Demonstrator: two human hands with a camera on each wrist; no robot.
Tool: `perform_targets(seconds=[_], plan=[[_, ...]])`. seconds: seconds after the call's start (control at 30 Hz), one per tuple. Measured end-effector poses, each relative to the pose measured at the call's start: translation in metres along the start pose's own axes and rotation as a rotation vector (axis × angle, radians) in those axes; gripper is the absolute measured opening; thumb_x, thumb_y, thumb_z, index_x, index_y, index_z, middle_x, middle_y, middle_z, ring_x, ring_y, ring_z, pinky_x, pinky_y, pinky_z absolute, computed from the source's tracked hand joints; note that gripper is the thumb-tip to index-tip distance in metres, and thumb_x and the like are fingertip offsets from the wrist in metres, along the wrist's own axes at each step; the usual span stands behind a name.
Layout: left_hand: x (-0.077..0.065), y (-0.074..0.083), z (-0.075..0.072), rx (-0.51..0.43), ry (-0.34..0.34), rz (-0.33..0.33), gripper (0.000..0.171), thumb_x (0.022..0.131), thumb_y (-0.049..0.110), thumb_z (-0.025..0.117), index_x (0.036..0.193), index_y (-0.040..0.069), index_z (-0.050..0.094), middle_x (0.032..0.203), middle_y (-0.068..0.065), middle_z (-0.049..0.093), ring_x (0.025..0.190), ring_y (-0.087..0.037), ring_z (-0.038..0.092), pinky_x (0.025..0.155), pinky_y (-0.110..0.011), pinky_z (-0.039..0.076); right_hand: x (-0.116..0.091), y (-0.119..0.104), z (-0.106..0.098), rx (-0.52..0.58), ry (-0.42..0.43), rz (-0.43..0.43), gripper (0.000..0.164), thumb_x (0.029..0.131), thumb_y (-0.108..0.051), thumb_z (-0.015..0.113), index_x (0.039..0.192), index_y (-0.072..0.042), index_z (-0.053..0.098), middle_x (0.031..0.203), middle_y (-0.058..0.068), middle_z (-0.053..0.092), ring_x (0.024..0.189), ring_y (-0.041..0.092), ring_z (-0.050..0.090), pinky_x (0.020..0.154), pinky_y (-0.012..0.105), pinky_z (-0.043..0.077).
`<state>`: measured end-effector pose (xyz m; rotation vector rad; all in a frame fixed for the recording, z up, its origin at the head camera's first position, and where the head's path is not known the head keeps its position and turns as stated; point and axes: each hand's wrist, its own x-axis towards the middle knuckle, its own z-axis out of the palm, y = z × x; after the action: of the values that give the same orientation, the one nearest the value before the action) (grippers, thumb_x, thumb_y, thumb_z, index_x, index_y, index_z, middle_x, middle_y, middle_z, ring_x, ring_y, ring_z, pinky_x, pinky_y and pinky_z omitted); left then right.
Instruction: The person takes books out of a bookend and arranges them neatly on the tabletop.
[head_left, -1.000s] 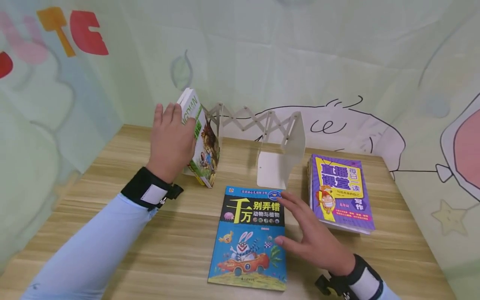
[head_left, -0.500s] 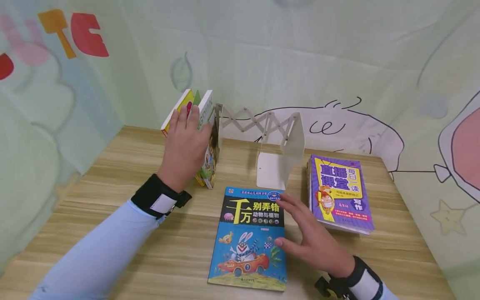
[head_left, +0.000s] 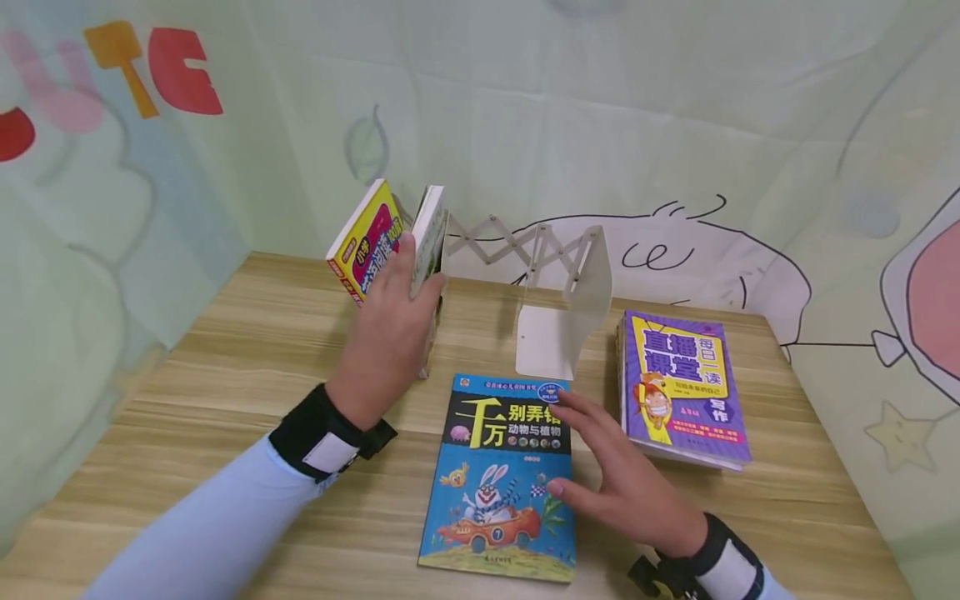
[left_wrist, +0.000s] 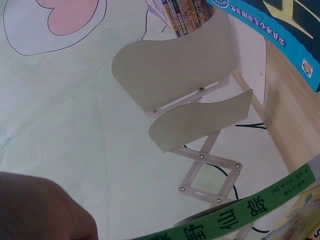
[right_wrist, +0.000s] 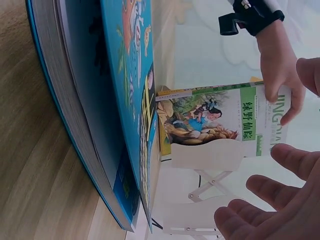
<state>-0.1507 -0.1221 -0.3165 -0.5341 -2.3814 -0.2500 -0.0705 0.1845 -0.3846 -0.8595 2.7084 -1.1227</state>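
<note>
My left hand (head_left: 390, 333) grips the top of a white and green storybook (head_left: 427, 221), thumb on its front cover and fingers behind. The right wrist view shows that book's cover (right_wrist: 205, 117), with a girl and a lion. Left of it a yellow book (head_left: 360, 242) leans away to the left, partly hidden by my fingers. The storybook stands at the left end of a white expanding bookend (head_left: 546, 337). My right hand (head_left: 637, 492), fingers spread and relaxed, hovers at the right edge of a blue picture book (head_left: 487, 500) lying on the table.
A stack of books with a purple cover (head_left: 686, 383) lies at the right of the wooden table (head_left: 352, 533). Behind the bookend hangs a printed cloth wall (head_left: 480, 125), close to the table's back edge.
My left hand has moved right, bringing the storybook rightward to the bookend's left end. The yellow book now shows apart from it, leaning left. My right hand has stayed put.
</note>
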Motion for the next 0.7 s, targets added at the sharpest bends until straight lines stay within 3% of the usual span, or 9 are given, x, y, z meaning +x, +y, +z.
perform_targets(seconds=[0.23, 0.53, 0.7], plan=[[-0.005, 0.002, -0.002, 0.01, -0.014, -0.02, 0.039, 0.088, 0.0, 0.073, 0.126, -0.006, 0.063, 0.156, -0.033, 0.029, 0.105, -0.047, 0.063, 0.09, -0.051, 0.057, -0.001, -0.001, 0.0, 0.014, -0.003, 0.015, 0.073, 0.091, -0.032, 0.075, 0.152, -0.032, 0.036, 0.164, -0.003, 0.025, 0.149, 0.03, 0.03, 0.109, 0.058, 0.041], [-0.021, 0.001, -0.007, 0.07, -0.002, 0.008, 0.039, 0.087, 0.001, 0.074, 0.125, -0.004, 0.063, 0.156, -0.033, 0.029, 0.087, -0.042, 0.067, 0.07, -0.042, 0.062, -0.001, 0.0, 0.001, 0.024, -0.014, 0.026, 0.071, 0.091, -0.034, 0.074, 0.151, -0.036, 0.036, 0.163, -0.004, 0.026, 0.148, 0.03, 0.032, 0.109, 0.057, 0.042], [-0.029, -0.001, -0.009, 0.118, 0.022, 0.018, 0.038, 0.087, 0.002, 0.076, 0.123, -0.002, 0.065, 0.157, -0.031, 0.03, 0.077, -0.038, 0.066, 0.056, -0.036, 0.058, 0.0, -0.001, 0.001, 0.025, -0.017, 0.033, 0.07, 0.091, -0.034, 0.074, 0.152, -0.033, 0.037, 0.163, 0.0, 0.027, 0.147, 0.03, 0.033, 0.109, 0.056, 0.043]])
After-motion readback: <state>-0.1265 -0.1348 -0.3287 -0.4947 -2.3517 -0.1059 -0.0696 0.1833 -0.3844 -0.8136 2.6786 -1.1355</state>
